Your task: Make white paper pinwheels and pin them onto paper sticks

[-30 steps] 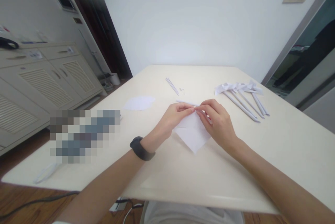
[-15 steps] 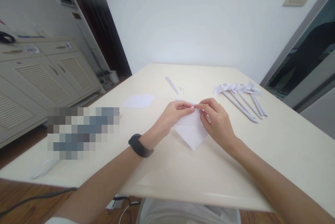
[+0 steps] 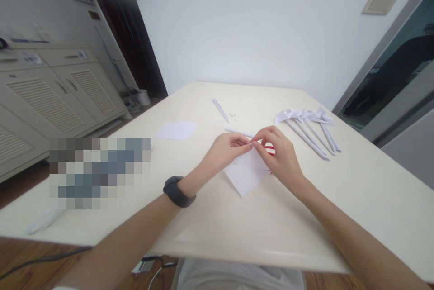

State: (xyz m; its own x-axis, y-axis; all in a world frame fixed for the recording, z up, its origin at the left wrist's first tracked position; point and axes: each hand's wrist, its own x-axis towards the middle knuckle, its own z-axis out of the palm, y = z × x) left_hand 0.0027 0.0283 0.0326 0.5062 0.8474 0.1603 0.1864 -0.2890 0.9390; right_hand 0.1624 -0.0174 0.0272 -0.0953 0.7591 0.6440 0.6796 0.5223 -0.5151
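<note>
In front of me a white sheet of paper [image 3: 247,178] hangs just over the table, one pointed corner toward me and a crease across it. My left hand [image 3: 228,149] pinches its far edge between thumb and fingers, with a dark band on that wrist. The fingertips of my right hand [image 3: 278,149] close on the same edge, touching or nearly touching the left ones. Behind the right hand shows part of a red loop-shaped thing [image 3: 270,148], mostly hidden. A thin white paper stick [image 3: 237,132] lies just beyond the hands.
White sheets [image 3: 176,130] lie at the left on the table [image 3: 203,222]. Thin white sticks [image 3: 220,110] and small scraps [image 3: 232,115] lie farther back. Several rolled paper tubes with ruffled ends [image 3: 307,134] are at the right. A blurred-out patch [image 3: 100,172] covers the left side.
The paper has turned a little, its near corner moving left. The right fingertips have drawn in to the left thumb, and the red thing and more of the paper stick now show.
</note>
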